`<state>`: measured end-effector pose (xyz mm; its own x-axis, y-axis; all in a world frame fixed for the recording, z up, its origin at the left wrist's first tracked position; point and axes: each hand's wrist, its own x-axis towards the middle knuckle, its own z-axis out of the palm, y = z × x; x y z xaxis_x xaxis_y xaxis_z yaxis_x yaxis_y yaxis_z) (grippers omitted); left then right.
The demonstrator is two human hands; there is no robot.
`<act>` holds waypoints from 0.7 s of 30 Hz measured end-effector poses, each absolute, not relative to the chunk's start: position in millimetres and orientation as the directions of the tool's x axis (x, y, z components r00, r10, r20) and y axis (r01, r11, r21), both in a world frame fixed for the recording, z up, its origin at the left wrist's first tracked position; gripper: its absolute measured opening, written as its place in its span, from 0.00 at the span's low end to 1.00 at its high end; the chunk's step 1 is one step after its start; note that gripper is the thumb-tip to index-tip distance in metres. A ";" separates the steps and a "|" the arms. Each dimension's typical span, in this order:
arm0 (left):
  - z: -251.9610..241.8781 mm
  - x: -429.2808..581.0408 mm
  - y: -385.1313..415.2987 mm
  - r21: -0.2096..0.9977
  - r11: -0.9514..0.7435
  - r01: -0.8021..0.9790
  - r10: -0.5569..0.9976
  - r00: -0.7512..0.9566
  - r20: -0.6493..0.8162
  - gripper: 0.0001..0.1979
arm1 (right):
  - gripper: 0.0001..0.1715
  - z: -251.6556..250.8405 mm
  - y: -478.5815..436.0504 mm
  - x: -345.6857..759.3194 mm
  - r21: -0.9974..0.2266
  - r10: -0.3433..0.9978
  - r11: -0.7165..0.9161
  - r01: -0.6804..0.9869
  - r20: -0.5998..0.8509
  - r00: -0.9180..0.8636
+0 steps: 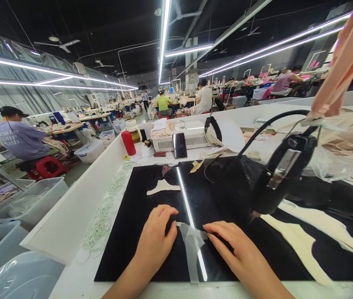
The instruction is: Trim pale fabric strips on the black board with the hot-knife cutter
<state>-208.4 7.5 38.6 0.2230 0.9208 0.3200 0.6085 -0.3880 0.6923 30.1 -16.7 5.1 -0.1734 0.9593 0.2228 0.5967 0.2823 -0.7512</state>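
A pale translucent strip, crossed by a shorter piece near its top, lies on the glossy black board. On its left side is my left hand, palm down, with a gap between curved index finger and thumb; the thumb tip is at the strip's left end. From the right, my right hand pinches the other end of the short piece between thumb and index finger. Above the hands lies a cream curved fabric piece. Longer cream pieces lie to the right of my right hand.
A black corded tool hangs at right from pink cloth. Pale green rings lie along the left side. Behind the board are a phone, white vented box and red cylinder. Co-workers sit beyond the white wall.
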 end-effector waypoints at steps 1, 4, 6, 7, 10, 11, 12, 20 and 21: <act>39.1 -208.8 7.4 0.636 -0.452 0.626 0.890 0.265 0.371 0.13 | 0.15 5.3 -17.4 29.2 -0.743 0.957 0.289 0.604 0.231 -0.174; 39.9 -207.8 7.4 0.499 -0.604 0.621 0.796 0.443 0.412 0.13 | 0.15 7.8 -19.1 25.6 -0.711 0.948 0.318 0.628 0.236 -0.213; 38.9 -206.6 7.9 0.445 -0.661 0.604 0.750 0.538 0.384 0.13 | 0.14 8.9 -20.0 23.7 -0.673 0.941 0.339 0.658 0.236 -0.245; 37.8 -206.3 8.2 0.423 -0.680 0.600 0.733 0.569 0.372 0.12 | 0.14 8.8 -20.3 23.1 -0.647 0.936 0.351 0.677 0.238 -0.258; 32.7 -206.8 9.5 0.376 -0.701 0.606 0.713 0.595 0.370 0.12 | 0.12 4.5 -20.2 22.7 -0.551 0.916 0.399 0.733 0.270 -0.296; 30.9 -207.2 9.8 0.363 -0.700 0.615 0.714 0.589 0.379 0.12 | 0.12 2.1 -19.7 22.6 -0.518 0.907 0.418 0.746 0.289 -0.307; 29.5 -207.7 10.1 0.350 -0.698 0.625 0.715 0.579 0.391 0.11 | 0.12 -0.5 -18.9 22.5 -0.485 0.897 0.435 0.758 0.311 -0.315; 31.8 -208.4 9.7 0.300 -0.630 0.716 0.766 0.513 0.387 0.18 | 0.21 -7.7 -9.5 21.3 -0.245 0.801 0.501 0.830 0.494 -0.338; 32.0 -208.6 9.7 0.295 -0.624 0.724 0.771 0.507 0.386 0.18 | 0.21 -6.6 -8.7 21.7 -0.223 0.792 0.503 0.835 0.506 -0.342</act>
